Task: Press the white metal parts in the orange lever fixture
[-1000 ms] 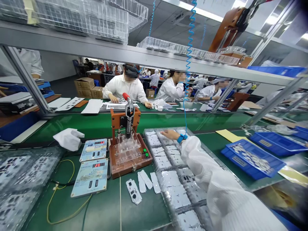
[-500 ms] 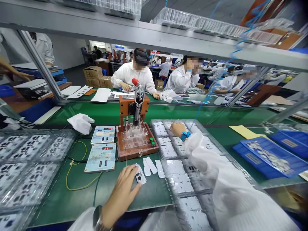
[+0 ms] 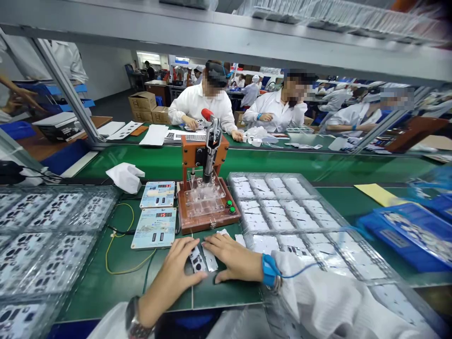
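Observation:
My left hand (image 3: 176,270) holds a small flat white plate with black cutouts (image 3: 197,260) by its ends, fingertips at the top and thumb at the bottom. Close beside it, my right hand (image 3: 235,256), with a blue wrist strap, has its fingertips on the upper end of a plain silvery plate (image 3: 210,261); its thumb is near the lower end. Both plates lie on the green bench top. More plain plates (image 3: 240,239) lie partly hidden behind my right hand. Behind the hands stands a brown press fixture (image 3: 208,221) with a red-tipped lever and clear blocks.
Right of the fixture is a clear compartment tray (image 3: 236,186) of plain plates. Trays of cutout plates (image 3: 52,212) stand at left. Two boxes with red digits (image 3: 153,230) and a yellow wire flank the fixture. A blue bin (image 3: 395,245) is at far right; co-workers sit opposite.
My right hand has come back from the tray to beside my left hand, and a plain plate now lies next to the cutout plate. The left hand stays around its plate. The camera view has shifted.

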